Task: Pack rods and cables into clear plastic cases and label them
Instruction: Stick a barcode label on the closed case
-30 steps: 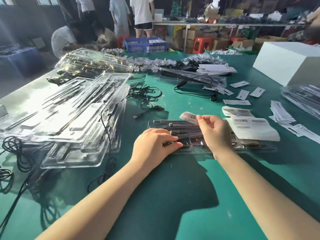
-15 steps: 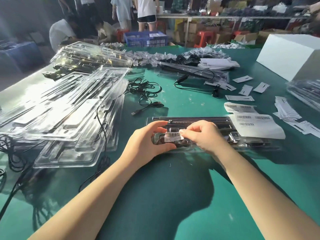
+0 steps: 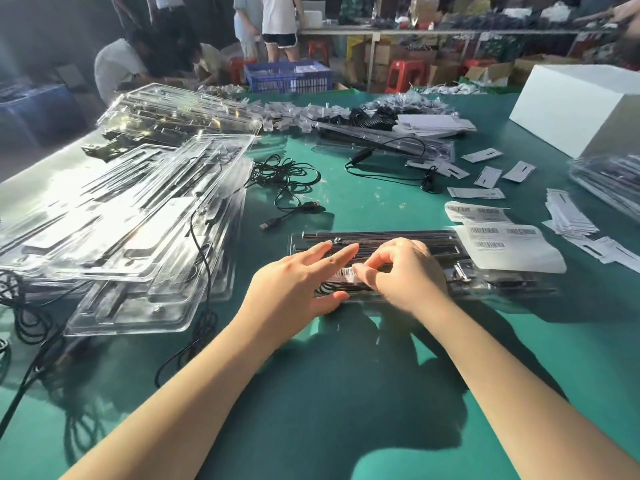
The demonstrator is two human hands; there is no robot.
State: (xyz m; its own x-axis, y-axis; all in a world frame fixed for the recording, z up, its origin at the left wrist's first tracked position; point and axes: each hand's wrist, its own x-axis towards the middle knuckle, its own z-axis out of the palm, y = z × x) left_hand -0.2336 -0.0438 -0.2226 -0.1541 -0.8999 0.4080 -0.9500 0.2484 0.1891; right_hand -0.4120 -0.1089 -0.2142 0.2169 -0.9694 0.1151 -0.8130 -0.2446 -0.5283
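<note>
Clear plastic case [image 3: 381,244] with rods and a black cable inside lies flat on the green table [image 3: 346,393], directly under both my hands. My left hand [image 3: 298,285] is released, fingers straight and spread, pressing down on the case's left end. My right hand [image 3: 405,271] has its fingers curled, pinching a small barcode label [image 3: 349,274] against the lid between the two hands. Just right of my right hand, a sheet of barcode labels [image 3: 509,251] overlaps the case's far end. Well left of my left hand sits a stack of empty cases [image 3: 121,230]; loose black cables [image 3: 287,181] lie beyond my fingers.
</note>
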